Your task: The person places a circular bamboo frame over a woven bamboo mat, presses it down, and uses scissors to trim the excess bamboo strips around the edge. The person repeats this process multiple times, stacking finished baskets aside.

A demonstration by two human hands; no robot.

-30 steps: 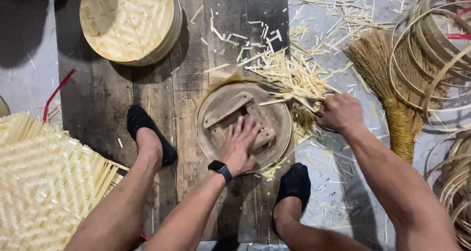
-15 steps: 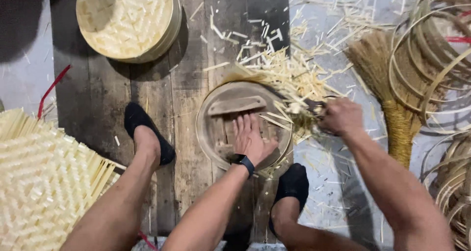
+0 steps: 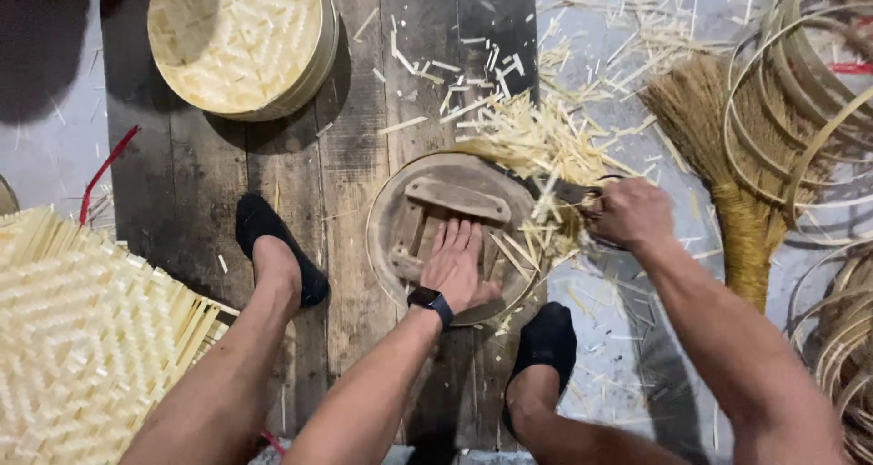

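- The left hand (image 3: 457,267) lies flat, fingers together and extended, pressing on the inside of a round wooden-framed lid (image 3: 452,233) resting on dark floor planks (image 3: 364,156).
- The right hand (image 3: 632,212) is closed around the handle of a dark blade (image 3: 556,190), whose tip sits at the lid's right rim among pale bamboo offcuts (image 3: 532,138).
- Two feet in black socks brace on either side, the left foot (image 3: 277,251) to the lid's left, the right foot (image 3: 544,338) nearer.
- A finished woven lid (image 3: 236,42) sits far left; a woven bamboo mat (image 3: 82,338) lies near left.
- A straw broom (image 3: 727,174) and coiled bamboo hoops (image 3: 809,92) lie right.
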